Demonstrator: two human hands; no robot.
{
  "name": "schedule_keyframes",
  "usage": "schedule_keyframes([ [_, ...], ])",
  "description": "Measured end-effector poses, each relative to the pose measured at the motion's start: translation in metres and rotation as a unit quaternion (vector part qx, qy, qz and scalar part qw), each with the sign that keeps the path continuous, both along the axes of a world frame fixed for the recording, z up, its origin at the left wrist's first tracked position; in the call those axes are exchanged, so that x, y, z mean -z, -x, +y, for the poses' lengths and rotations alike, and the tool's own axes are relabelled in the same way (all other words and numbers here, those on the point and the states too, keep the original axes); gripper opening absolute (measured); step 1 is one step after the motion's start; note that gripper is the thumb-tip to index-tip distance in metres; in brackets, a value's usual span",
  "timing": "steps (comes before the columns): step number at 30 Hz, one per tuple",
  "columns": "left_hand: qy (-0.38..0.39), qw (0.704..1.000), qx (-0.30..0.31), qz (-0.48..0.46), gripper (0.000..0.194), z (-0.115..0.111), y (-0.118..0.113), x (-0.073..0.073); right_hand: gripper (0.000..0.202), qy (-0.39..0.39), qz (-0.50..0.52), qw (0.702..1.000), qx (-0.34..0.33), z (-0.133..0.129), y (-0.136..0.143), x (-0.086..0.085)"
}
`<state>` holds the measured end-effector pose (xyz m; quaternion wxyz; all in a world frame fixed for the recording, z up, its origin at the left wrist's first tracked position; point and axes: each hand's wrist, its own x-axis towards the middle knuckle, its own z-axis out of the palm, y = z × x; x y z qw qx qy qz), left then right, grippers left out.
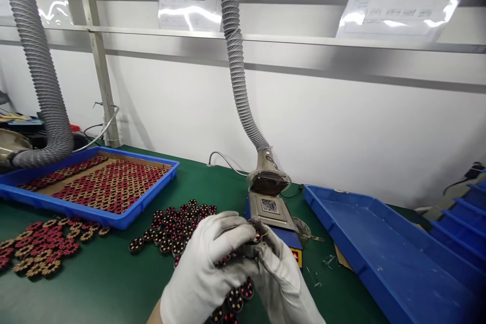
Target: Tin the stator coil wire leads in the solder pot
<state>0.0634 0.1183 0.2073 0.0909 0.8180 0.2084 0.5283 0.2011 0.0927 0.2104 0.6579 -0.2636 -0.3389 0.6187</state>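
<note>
White gloves cover both hands, which meet at the lower middle, in front of a small blue machine [271,212] with a square metal opening on top. My left hand [212,258] curls its fingers round a small dark round part [257,237]. Against the same part, my right hand [279,268] presses its closed fingertips. Much of the part is hidden by the gloves. Black round parts with red or tan segments [178,225] lie on the green table behind my left hand, and more [235,299] lie below the hands.
A blue tray [131,212] of red and tan rings stands at the left, with a pile of loose rings [45,248] before it. A grey hose and hood [269,179] hang over the machine. At the right are a large blue tray [357,258] and stacked blue trays [465,228].
</note>
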Motion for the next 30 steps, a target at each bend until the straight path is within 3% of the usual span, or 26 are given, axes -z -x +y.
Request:
schedule_keyframes([
  [4,0.034,0.997,0.021,-0.068,0.02,0.001,0.001,-0.001,0.035,0.01,0.008,1.0,-0.024,0.004,0.003,0.004],
  [9,0.207,0.956,0.012,-0.209,0.018,-0.005,0.009,-0.009,0.032,0.027,0.034,0.995,-0.093,-0.006,0.007,0.0],
  [12,0.271,0.944,0.011,-0.191,0.018,-0.008,0.011,-0.015,0.033,0.047,0.038,0.993,-0.103,-0.009,0.009,-0.004],
  [15,0.268,0.951,0.061,-0.139,0.021,-0.009,0.006,-0.016,0.03,0.025,0.032,0.996,-0.076,-0.007,0.014,-0.004],
  [17,0.26,0.945,0.092,-0.179,0.014,-0.008,0.004,-0.013,0.029,0.016,0.029,0.998,-0.062,-0.007,0.015,-0.003],
  [21,0.261,0.924,0.046,-0.275,0.015,-0.007,0.011,-0.011,0.031,0.052,0.057,0.991,-0.112,-0.005,0.009,0.003],
  [23,0.261,0.937,0.014,-0.23,0.018,-0.008,0.014,-0.013,0.029,0.067,0.076,0.986,-0.129,-0.004,0.007,0.009],
  [27,0.184,0.98,0.034,-0.067,0.049,-0.01,0.011,-0.015,0.029,0.065,0.098,0.985,-0.123,0.0,0.01,0.019],
  [30,0.162,0.981,0.059,-0.085,0.029,-0.006,0.009,-0.01,0.031,0.072,0.081,0.987,-0.12,0.001,0.015,0.02],
])
